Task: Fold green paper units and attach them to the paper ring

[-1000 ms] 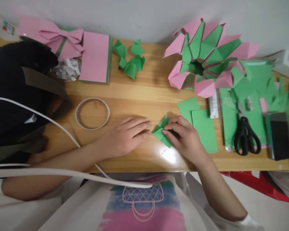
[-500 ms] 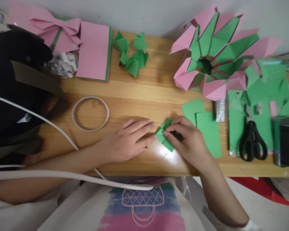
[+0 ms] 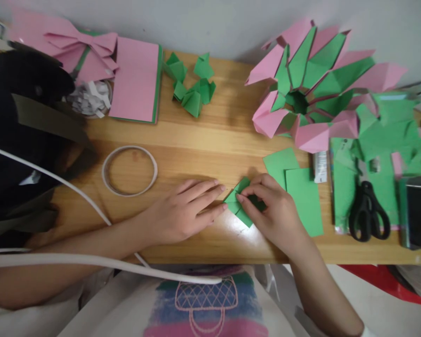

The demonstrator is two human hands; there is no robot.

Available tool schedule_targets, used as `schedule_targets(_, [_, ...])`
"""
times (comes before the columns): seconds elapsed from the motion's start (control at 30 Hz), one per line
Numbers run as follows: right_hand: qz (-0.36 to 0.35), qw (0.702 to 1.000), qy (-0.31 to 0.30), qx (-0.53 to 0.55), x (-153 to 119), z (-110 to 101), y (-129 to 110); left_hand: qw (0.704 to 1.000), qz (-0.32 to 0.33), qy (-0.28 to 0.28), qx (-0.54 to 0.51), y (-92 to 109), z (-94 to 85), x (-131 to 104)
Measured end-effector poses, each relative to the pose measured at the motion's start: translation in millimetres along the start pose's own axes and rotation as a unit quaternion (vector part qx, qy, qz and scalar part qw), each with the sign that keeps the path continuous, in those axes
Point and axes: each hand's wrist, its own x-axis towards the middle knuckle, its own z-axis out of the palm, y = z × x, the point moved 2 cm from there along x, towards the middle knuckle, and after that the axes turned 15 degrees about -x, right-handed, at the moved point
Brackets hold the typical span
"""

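A partly folded piece of green paper (image 3: 244, 216) lies on the wooden table, its flaps raised near the middle. Thumb and forefinger of my right hand (image 3: 272, 206) pinch a flap of it, covering its right side. My left hand (image 3: 191, 208) rests flat with fingers stretched out, the fingertips at the paper's left corner. Just right of my right hand lie flat green paper sheets (image 3: 303, 199), one overlapping another.
A tape ring (image 3: 129, 171) lies to the left, near a white cable (image 3: 73, 187) and a black bag (image 3: 24, 117). Folded green pieces (image 3: 192, 96), a pink paper stack (image 3: 135, 79) and a pink-green paper flower (image 3: 298, 100) stand behind. Scissors (image 3: 366, 210) lie right.
The view has shifted slightly, so the table sits a little lower. The left flap of the green paper now stands more upright. Both hands stay in nearly the same place.
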Motion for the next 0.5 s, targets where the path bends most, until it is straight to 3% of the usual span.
schedule_targets(0.5, [0.005,1.0,-0.011,0.001,1.7,-1.0,-0.8,1.0,-0.011,-0.011,-0.015,-1.4,-1.0,1.3])
